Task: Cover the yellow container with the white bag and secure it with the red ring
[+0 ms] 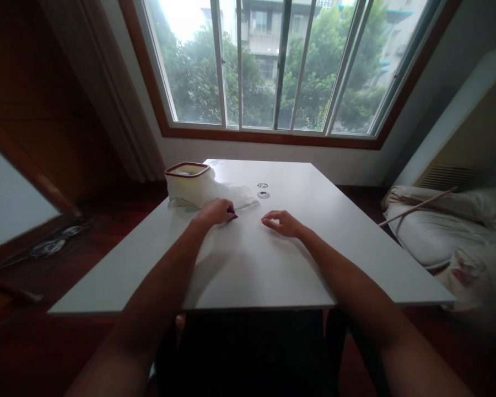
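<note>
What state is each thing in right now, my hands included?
Left hand: closed on small purple item
Small purple item: gripped, partly hidden
Right hand: fingers curled, apparently empty
Brown-rimmed container: upright, open-topped
White material: rumpled, against the container
Curtain: gathered, hanging
Window: panes overlapping; open or shut unclear

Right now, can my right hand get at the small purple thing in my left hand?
Probably yes: nothing shows between the right hand and the small purple thing, which pokes out of the left hand on the facing side.
</note>
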The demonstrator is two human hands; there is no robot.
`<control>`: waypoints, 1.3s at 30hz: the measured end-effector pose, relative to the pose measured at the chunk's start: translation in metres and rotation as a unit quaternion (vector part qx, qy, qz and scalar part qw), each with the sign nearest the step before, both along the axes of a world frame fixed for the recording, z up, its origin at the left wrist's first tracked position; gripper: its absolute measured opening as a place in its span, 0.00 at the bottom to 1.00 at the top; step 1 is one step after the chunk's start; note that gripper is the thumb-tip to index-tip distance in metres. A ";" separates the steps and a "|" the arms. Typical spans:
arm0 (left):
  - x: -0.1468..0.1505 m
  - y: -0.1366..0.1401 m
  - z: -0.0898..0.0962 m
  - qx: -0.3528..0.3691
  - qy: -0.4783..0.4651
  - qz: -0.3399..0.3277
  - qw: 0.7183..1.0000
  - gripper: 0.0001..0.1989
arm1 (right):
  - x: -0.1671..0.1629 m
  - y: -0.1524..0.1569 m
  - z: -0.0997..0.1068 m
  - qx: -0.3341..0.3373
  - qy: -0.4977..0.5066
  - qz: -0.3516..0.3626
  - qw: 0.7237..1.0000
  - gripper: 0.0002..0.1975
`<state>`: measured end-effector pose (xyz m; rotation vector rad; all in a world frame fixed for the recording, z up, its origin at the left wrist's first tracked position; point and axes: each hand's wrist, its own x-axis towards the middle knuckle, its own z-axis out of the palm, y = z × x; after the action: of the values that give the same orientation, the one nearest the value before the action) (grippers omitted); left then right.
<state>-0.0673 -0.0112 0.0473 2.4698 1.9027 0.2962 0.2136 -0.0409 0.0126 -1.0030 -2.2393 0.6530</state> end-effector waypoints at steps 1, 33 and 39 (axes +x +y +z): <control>-0.019 0.004 0.005 0.016 -0.005 0.064 0.998 0.11 | 0.006 0.004 -0.002 -0.002 -0.015 -0.020 1.000 0.18; 0.063 -0.004 -0.057 0.015 -0.071 -0.064 0.995 0.14 | 0.021 0.027 -0.017 0.005 -0.263 -0.256 0.930 0.17; 0.066 -0.006 -0.058 0.007 -0.070 -0.058 0.996 0.14 | 0.021 0.026 -0.017 0.002 -0.259 -0.254 0.932 0.17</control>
<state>-0.0013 -0.0171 -0.0106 2.4823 1.7026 0.4673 0.2345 -0.0145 -0.0040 -1.8342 -2.2372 0.1584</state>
